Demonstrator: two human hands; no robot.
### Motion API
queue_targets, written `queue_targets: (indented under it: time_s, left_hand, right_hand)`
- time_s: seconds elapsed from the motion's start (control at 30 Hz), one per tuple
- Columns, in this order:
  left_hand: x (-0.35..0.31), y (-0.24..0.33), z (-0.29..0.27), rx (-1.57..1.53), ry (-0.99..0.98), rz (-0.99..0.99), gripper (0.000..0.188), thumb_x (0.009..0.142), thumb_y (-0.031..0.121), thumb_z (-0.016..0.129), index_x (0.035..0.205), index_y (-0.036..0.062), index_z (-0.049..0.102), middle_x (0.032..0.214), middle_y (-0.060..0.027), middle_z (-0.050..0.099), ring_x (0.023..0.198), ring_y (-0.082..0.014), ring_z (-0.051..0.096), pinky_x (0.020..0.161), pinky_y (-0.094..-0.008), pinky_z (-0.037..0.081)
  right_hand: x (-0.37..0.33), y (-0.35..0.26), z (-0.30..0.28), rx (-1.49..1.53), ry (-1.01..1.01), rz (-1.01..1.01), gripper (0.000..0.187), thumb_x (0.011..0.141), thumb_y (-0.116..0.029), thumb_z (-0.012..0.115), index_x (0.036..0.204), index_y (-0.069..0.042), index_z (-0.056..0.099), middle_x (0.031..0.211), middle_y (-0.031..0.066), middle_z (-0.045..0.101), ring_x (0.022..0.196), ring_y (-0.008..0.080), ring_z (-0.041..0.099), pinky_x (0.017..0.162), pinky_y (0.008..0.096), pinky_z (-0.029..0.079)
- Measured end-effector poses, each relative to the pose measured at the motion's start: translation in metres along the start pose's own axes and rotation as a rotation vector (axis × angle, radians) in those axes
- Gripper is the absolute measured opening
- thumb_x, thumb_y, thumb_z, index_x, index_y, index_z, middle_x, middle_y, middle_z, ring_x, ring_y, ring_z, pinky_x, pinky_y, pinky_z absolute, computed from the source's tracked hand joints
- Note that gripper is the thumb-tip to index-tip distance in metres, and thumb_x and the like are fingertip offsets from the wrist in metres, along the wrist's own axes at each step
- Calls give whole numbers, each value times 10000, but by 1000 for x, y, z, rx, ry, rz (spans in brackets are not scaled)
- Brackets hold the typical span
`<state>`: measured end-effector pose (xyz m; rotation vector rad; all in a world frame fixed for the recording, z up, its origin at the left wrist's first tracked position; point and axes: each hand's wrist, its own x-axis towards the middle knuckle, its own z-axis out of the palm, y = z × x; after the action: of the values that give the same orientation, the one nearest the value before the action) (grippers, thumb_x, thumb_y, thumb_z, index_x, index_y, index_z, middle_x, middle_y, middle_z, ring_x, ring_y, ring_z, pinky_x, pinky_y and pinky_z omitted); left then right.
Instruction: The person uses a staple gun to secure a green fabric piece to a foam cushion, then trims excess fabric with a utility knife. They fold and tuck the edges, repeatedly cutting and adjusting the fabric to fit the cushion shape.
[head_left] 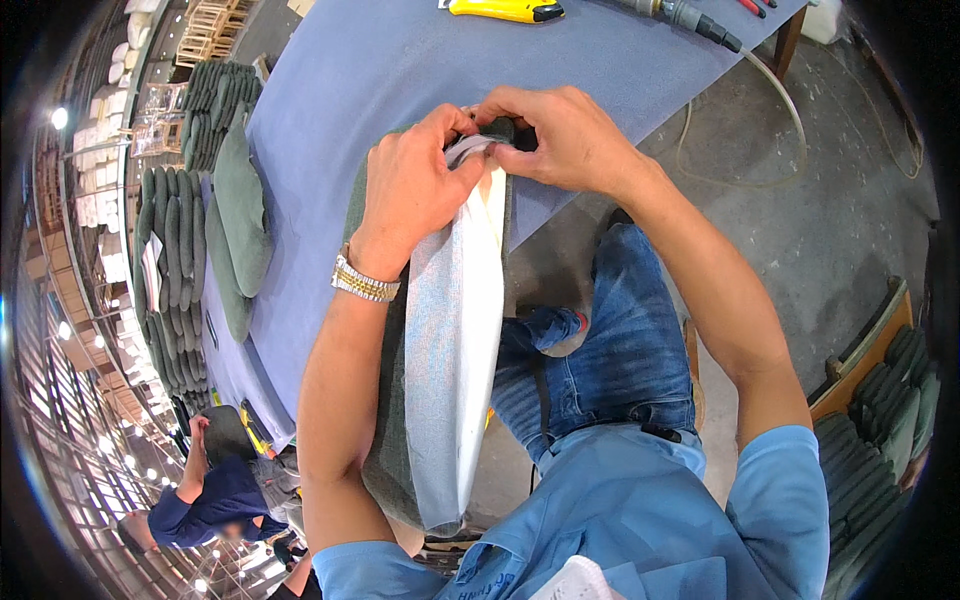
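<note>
A long padded seat cushion (455,375) with dark green fabric and a pale grey-white side stands on edge, its far end on the table and its near end by my body. At the far end my left hand (415,180) is closed, thumb and fingers pinching a fold of the fabric. Opposite it, my right hand (560,135) pinches the green edge and pale lining, fingers bent over the rim. Both hands nearly meet there. The fingertips partly hide the fold between them.
The table has a blue cloth cover (310,130). A yellow-and-black hand tool (505,9) and a grey air tool (690,18) with a hose lie at its far edge. Green cushions (235,220) are stacked at left, more (880,440) at right. A co-worker (220,500) stands lower left.
</note>
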<state>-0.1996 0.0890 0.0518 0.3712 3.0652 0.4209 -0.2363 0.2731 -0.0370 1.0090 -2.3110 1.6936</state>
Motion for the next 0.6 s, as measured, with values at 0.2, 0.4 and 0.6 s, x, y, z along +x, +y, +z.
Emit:
queue_targets:
  time_s: [0.2,0.4,0.6]
  left_hand:
    - [-1,0,0,-43,28,1,273,834,219,740,1046,51,702,995,-168,779,953,-319,762,798,-373,569]
    - [-2,-1,1,-36,31,3,268,832,222,735,1046,63,710,987,-166,780,921,-321,764,781,-378,569]
    - [-2,4,-1,-27,26,0,260,831,225,734,1051,87,719,985,-159,781,898,-313,766,761,-375,571]
  right_hand:
    - [0,-1,0,-12,-4,10,303,862,-189,737,1150,-108,690,1067,138,765,971,373,720,834,458,565]
    - [-1,3,1,12,15,-30,318,868,-171,739,1172,-101,677,1086,145,762,1002,378,718,853,452,565]
    - [0,9,-5,102,7,-49,320,872,-176,747,1169,-79,676,1078,155,763,1011,341,733,860,411,571]
